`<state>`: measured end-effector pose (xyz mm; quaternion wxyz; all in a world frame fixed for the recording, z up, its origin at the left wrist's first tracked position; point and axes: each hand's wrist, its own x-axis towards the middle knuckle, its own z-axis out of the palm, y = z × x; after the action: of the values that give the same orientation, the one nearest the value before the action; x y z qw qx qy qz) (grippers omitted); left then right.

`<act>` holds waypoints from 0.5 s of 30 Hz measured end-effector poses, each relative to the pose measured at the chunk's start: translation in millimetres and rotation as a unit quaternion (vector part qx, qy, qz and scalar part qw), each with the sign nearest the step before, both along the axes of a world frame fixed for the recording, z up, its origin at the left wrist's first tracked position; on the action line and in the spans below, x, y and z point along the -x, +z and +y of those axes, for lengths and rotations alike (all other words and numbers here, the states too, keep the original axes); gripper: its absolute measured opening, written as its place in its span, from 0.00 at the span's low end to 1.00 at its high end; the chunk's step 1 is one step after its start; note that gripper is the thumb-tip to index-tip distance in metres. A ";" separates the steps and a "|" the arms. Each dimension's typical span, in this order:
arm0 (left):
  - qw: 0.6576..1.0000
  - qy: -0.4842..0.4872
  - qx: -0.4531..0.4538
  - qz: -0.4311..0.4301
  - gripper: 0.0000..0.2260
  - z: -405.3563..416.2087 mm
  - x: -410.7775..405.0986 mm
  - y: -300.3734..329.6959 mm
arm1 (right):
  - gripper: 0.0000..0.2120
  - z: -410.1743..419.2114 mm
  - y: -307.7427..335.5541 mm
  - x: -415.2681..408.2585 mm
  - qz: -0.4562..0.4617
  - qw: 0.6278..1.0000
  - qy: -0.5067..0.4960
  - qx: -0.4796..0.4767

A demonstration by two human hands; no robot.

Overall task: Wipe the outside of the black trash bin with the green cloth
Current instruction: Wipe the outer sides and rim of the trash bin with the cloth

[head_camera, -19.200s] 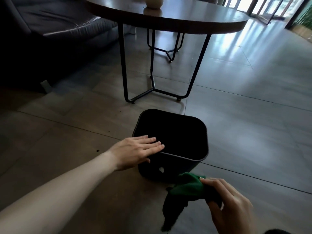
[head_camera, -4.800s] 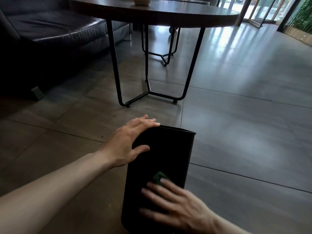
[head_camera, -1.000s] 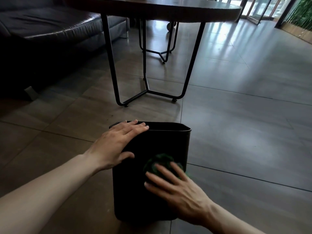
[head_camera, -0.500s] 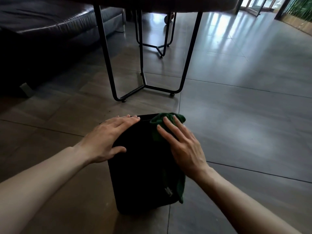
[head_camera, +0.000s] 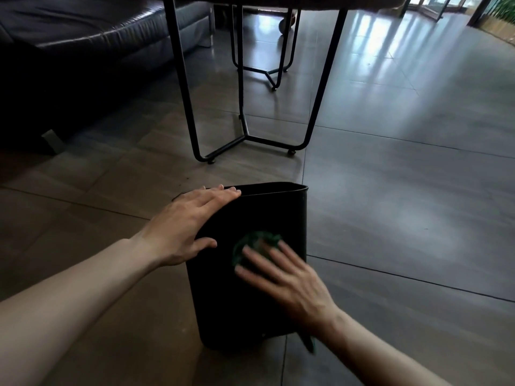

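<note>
The black trash bin (head_camera: 223, 302) lies tipped on the tiled floor, its open mouth facing away from me and one broad side turned up. My left hand (head_camera: 189, 221) rests flat on the bin's upper left edge near the rim, fingers together. My right hand (head_camera: 281, 277) presses the green cloth (head_camera: 250, 240) flat against the upturned side, around its middle. Most of the cloth is hidden under the palm; a bunched part shows past the fingertips and a tail (head_camera: 308, 342) hangs by my wrist. The hand is motion-blurred.
A table on thin black metal legs (head_camera: 245, 135) stands just beyond the bin. A dark leather sofa (head_camera: 83, 37) fills the far left. A second metal frame (head_camera: 267, 73) sits further back. Open tiled floor (head_camera: 404, 190) stretches to the right.
Half a second ago my right hand and the cloth were up at the bin's rim; they have slid back toward me to the middle of the side. My left hand stays put.
</note>
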<state>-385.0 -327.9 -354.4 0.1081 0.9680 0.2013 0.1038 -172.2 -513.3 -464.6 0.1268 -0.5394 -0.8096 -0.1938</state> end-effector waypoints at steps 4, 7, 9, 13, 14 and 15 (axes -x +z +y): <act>1.000 0.005 0.011 0.002 0.47 0.1 0.2 1.5 | 0.28 24.2 25.4 4.4 0.193 0.966 -0.163 -0.047; 1.000 -0.001 0.013 0.009 0.47 1.8 -0.3 2.8 | 0.29 25.3 10.7 36.8 0.188 0.968 -0.161 -0.040; 1.000 -0.004 0.017 0.010 0.47 2.5 -0.4 3.0 | 0.29 14.6 -15.1 62.9 0.110 0.991 -0.069 -0.017; 1.000 -0.009 0.014 0.019 0.50 2.0 0.1 1.9 | 0.25 -8.2 -46.4 69.3 -0.073 0.992 0.087 0.051; 1.000 -0.010 0.014 0.019 0.50 2.0 -0.2 1.8 | 0.26 -9.2 -44.6 59.9 -0.091 0.990 0.092 0.050; 1.000 -0.009 0.015 0.017 0.50 2.1 -0.2 2.0 | 0.27 -8.4 -40.0 48.3 -0.092 0.991 0.083 0.041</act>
<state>-384.9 -325.8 -352.5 0.1204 0.9697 0.1959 0.0828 -220.4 -521.7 -504.6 0.0448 -0.4548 -0.8672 -0.1978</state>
